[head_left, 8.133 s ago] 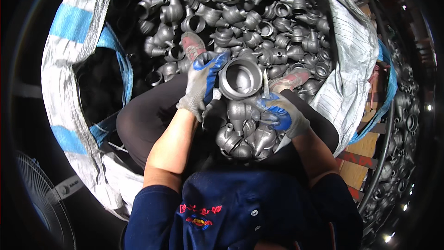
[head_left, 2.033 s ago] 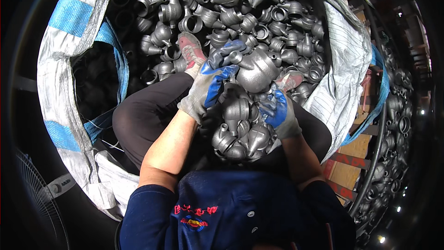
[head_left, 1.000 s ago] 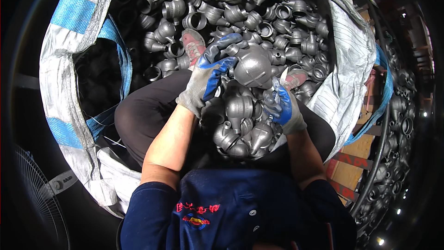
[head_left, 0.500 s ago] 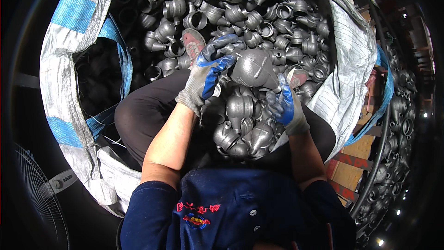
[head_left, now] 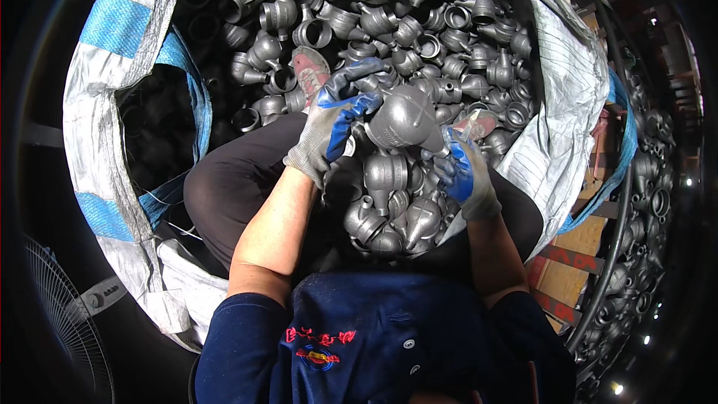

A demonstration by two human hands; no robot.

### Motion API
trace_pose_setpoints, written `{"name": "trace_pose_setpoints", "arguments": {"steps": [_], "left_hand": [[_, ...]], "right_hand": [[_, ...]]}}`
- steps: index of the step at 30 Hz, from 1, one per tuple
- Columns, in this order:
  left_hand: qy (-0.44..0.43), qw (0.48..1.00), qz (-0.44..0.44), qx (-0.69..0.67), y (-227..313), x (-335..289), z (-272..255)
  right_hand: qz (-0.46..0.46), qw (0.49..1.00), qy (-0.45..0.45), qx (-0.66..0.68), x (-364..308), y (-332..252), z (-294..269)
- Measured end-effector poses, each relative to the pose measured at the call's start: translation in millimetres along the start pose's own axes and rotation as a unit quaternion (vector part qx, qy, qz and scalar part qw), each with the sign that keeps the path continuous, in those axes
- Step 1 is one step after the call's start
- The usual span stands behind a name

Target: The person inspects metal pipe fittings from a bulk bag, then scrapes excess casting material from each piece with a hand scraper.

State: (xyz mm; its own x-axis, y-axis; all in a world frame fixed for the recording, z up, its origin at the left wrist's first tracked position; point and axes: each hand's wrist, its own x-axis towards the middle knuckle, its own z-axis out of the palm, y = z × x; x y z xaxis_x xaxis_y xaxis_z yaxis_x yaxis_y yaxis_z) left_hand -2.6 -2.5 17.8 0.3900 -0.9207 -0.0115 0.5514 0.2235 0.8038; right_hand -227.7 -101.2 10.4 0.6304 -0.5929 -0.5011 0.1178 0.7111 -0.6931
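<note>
Between my gloved hands is a grey, bulb-shaped metal casting [head_left: 404,116], held above my lap. My left hand [head_left: 333,108], in a grey and blue glove, is curled at its left end; the casting and the glove hide part of that grip. My right hand [head_left: 467,176], gloved alike, closes around the narrow neck at the casting's lower right. Several similar castings [head_left: 387,172] are heaped in my lap just below the one I hold.
Around my crossed legs stands a large white woven sack [head_left: 553,90] with blue straps [head_left: 112,22]. Loose castings [head_left: 374,22] fill its far part. A fan [head_left: 63,314] is at the lower left. More castings [head_left: 643,254] and wooden boards [head_left: 565,277] lie at the right.
The held casting has turned and its body sits slightly lower and nearer to me. My right hand has shifted a little with it; my left hand stays almost in place.
</note>
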Motion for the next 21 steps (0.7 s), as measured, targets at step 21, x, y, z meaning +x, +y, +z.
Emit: {"name": "trace_pose_setpoints", "arguments": {"steps": [21], "left_hand": [[0.003,0.999,-0.027,0.017,-2,1,-3]], "right_hand": [[-0.195,0.880,-0.104,-0.420,-12,-1,-14]]}}
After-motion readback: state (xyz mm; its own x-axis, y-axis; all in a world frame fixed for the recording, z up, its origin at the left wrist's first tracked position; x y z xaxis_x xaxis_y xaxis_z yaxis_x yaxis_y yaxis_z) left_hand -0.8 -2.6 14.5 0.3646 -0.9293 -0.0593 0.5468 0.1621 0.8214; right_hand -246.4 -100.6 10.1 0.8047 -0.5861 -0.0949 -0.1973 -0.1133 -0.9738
